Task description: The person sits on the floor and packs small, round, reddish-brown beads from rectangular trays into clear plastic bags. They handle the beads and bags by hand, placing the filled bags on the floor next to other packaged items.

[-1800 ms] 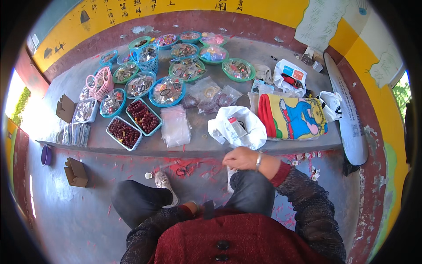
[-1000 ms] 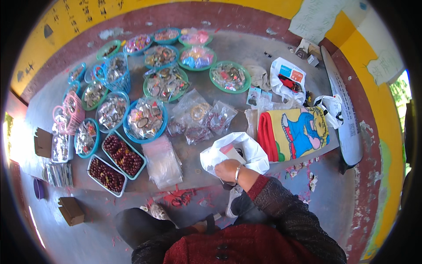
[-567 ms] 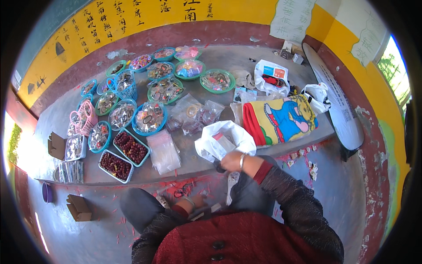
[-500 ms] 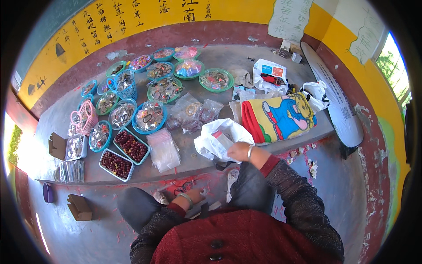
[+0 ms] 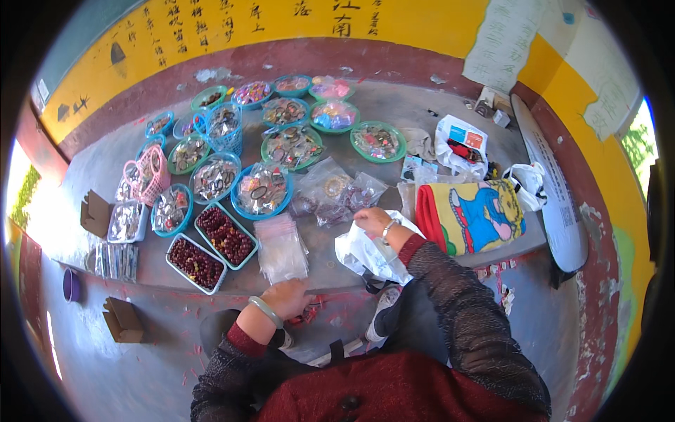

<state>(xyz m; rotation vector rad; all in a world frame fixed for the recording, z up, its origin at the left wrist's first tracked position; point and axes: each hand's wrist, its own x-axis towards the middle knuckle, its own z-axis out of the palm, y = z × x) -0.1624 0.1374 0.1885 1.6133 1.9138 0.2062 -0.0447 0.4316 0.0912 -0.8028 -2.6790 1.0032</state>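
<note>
In my head view the right hand (image 5: 373, 221) is at the far rim of the white plastic bag (image 5: 358, 253), fingers bent; I can't tell whether they grip it. The bag spreads from beneath that hand toward me. My left hand (image 5: 285, 299), partly curled, is just nearer than the clear bags (image 5: 283, 254); I can't tell whether it holds anything.

Bright glare far left, dark rim, bent edges
</note>
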